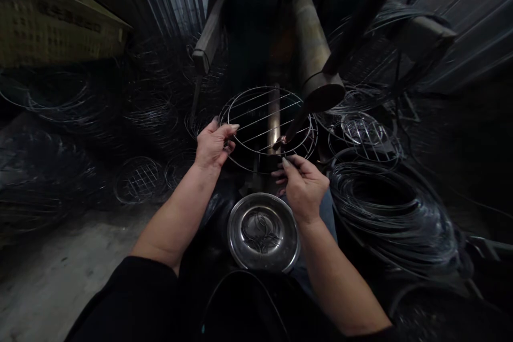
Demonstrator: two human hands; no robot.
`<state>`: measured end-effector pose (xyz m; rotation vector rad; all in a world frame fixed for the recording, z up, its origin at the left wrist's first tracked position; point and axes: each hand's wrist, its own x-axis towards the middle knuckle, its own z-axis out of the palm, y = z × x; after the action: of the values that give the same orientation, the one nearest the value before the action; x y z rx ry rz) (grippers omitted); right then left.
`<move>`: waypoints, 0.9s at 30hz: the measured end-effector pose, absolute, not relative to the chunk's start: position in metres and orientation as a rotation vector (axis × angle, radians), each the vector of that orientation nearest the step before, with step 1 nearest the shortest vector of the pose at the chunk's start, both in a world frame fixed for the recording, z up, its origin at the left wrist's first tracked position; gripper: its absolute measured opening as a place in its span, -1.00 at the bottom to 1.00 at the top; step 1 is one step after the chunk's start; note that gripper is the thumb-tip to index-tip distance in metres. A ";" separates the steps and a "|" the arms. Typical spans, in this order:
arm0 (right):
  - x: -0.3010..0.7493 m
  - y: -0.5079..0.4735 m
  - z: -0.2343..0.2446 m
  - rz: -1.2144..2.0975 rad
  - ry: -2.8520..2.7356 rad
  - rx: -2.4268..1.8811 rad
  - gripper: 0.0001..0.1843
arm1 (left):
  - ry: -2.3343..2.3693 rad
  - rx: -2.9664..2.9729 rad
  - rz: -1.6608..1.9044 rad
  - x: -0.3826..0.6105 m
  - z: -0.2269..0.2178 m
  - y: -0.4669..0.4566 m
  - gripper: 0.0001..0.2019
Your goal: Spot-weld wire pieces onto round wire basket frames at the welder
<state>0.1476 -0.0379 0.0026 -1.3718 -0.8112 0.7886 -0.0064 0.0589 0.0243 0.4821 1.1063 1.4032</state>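
A round wire rack (pixel 256 117) with parallel bars and a second ring below is held level between my hands. My left hand (pixel 214 144) is closed on its left rim, thumb on top. At the near right rim my right hand (pixel 302 184) pinches with thumb and forefinger, other fingers loosely curled; whether it grips the rim or a small wire piece cannot be made out. The machine's upper electrode tip (pixel 285 140) meets the rack's near rim just beyond my right fingers, over a copper-coloured lower post (pixel 274 117). Below, a steel bowl (pixel 236 246) holds several bent wire pieces (pixel 260 230).
A thick cylindrical machine arm (pixel 315 37) juts out above the rack. To the right lie a large wire coil (pixel 393 214) and another wire rack (pixel 364 131). Stacked wire rings (pixel 150 109), a gridded wire piece (pixel 142 179) and a yellow crate (pixel 60 32) stand left.
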 end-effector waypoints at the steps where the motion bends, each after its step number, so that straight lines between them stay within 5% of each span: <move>1: 0.148 -0.037 0.002 0.786 -0.814 -1.363 -0.72 | 1.100 0.481 1.398 -0.006 0.025 0.060 -0.49; 27: 0.166 -0.024 0.001 0.747 -1.081 -1.441 -0.75 | 1.150 0.402 1.358 -0.004 0.021 0.087 -0.46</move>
<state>0.1661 -0.0236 0.0011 -1.4413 -1.0809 0.7474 -0.0036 0.0872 0.0215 0.4016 1.1496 1.3585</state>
